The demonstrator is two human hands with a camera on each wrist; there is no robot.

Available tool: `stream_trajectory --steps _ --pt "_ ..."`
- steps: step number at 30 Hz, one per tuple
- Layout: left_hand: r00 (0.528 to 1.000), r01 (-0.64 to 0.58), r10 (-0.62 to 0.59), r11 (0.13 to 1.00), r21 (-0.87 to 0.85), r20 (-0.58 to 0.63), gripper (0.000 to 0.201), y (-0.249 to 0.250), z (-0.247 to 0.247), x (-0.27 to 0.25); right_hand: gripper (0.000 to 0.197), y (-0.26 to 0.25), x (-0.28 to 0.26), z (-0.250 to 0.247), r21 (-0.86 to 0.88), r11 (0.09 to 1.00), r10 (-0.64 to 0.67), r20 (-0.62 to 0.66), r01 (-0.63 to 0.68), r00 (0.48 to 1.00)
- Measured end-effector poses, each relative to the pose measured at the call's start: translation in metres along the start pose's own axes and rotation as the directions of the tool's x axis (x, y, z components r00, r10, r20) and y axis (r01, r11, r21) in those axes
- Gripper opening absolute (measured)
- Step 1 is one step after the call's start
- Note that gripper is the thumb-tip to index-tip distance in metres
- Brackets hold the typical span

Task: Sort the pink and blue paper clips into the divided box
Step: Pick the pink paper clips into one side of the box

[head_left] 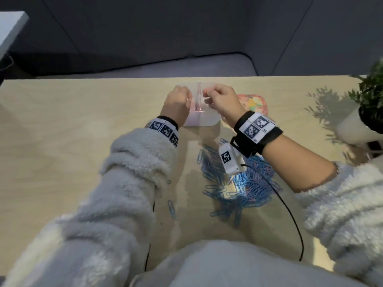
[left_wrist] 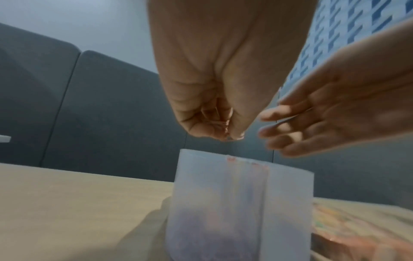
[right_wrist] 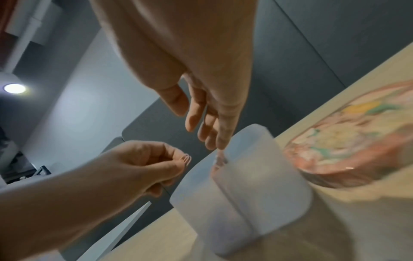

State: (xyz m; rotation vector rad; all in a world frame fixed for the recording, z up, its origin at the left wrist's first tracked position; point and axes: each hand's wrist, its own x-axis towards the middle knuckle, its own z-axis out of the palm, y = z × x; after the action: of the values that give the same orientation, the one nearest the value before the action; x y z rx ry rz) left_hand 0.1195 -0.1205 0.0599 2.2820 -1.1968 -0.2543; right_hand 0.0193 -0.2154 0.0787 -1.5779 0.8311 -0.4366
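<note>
A translucent divided box [head_left: 209,121] [left_wrist: 288,203] [right_wrist: 268,176] stands on the wooden table, and both hands hover over it. My left hand [head_left: 189,99] [left_wrist: 225,134] [right_wrist: 183,160] is above the left compartment, which looks pink-tinted inside. Its fingers are curled against the thumb, pinching what looks like a pink clip. My right hand [head_left: 205,93] [right_wrist: 208,137] [left_wrist: 274,130] hangs over the divider with relaxed straight fingers and holds nothing. A pink shape [right_wrist: 220,159] shows at the divider just under those fingertips. A big pile of mostly blue paper clips [head_left: 244,193] lies nearer to me.
A pink patterned tray [head_left: 256,103] [right_wrist: 357,141] lies right of the box. A potted plant [head_left: 371,104] stands at the table's right edge. A stray blue clip [head_left: 171,208] lies by my left sleeve. A black cable [head_left: 290,216] runs from the right wrist across the table.
</note>
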Motion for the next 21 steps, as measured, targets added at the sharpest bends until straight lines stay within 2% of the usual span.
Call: stream_trajectory --steps 2,4,5,8,10,13,16,18,21 --pt "0.997 0.040 -0.044 0.998 0.052 0.069 0.021 -0.002 0.008 0.011 0.020 0.017 -0.017 -0.014 -0.011 1.000 -0.021 -0.038 0.021 0.999" --pt "0.993 0.023 -0.039 0.990 0.137 0.109 0.025 -0.003 0.016 0.011 0.017 0.035 -0.035 -0.026 -0.109 0.994 -0.017 -0.034 0.013 0.999" --pt "0.996 -0.010 -0.006 0.985 0.171 0.093 0.026 -0.004 0.018 0.008 0.018 0.043 -0.044 -0.032 -0.180 0.984 0.004 -0.018 -0.007 1.000" --pt "0.988 -0.124 0.140 0.972 0.200 -0.067 0.024 -0.001 0.018 -0.016 0.024 0.070 -0.071 -0.042 -0.400 0.916 0.042 0.052 -0.018 0.998" --pt "0.980 -0.142 0.167 0.969 0.204 -0.111 0.019 0.002 0.021 -0.040 0.026 0.089 -0.083 -0.045 -0.523 0.852 0.062 0.129 0.015 0.990" --pt "0.993 -0.108 0.094 0.972 0.211 0.076 0.016 0.003 0.041 -0.089 0.026 0.107 -0.095 -0.045 -0.608 0.786 0.067 0.267 0.115 0.961" --pt "0.965 -0.038 -0.029 0.968 0.250 0.260 0.021 0.000 0.065 -0.121 0.023 0.112 -0.104 -0.039 -0.664 0.715 0.060 0.372 0.220 0.926" --pt "0.951 -0.017 -0.067 0.963 0.269 0.300 0.022 0.000 0.073 -0.128 0.024 0.111 -0.110 -0.033 -0.690 0.679 0.066 0.399 0.252 0.915" --pt "0.958 0.028 -0.100 0.965 0.259 0.268 0.013 -0.006 0.071 -0.132 0.025 0.113 -0.125 -0.030 -0.692 0.670 0.072 0.420 0.268 0.905"
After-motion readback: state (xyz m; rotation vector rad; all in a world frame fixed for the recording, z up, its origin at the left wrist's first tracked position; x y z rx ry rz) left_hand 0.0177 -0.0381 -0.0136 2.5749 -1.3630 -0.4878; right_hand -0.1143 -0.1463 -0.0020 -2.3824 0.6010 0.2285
